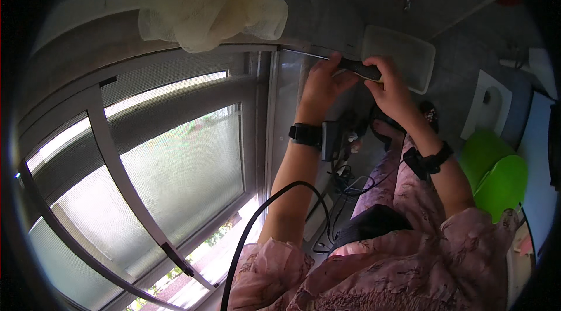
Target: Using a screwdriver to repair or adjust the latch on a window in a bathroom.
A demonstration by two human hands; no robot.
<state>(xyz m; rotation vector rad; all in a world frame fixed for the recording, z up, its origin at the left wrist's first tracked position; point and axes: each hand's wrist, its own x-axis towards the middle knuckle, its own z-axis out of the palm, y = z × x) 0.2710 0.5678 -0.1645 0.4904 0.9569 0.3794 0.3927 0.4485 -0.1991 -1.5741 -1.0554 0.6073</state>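
Note:
A screwdriver with a dark handle lies roughly level between my hands. Its thin metal shaft points left, and the tip reaches the edge of the window frame; I cannot tell whether it touches a screw there. My left hand is closed round the front of the handle near the shaft. At the other end, the fingers and thumb of my right hand grip the back of the handle. Dark straps sit on both wrists.
Sliding window panels with mesh fill the left side. A bundled pale cloth hangs above them. Below lie a clear plastic tub, a squat toilet or white basin, a green bin and tangled black cables.

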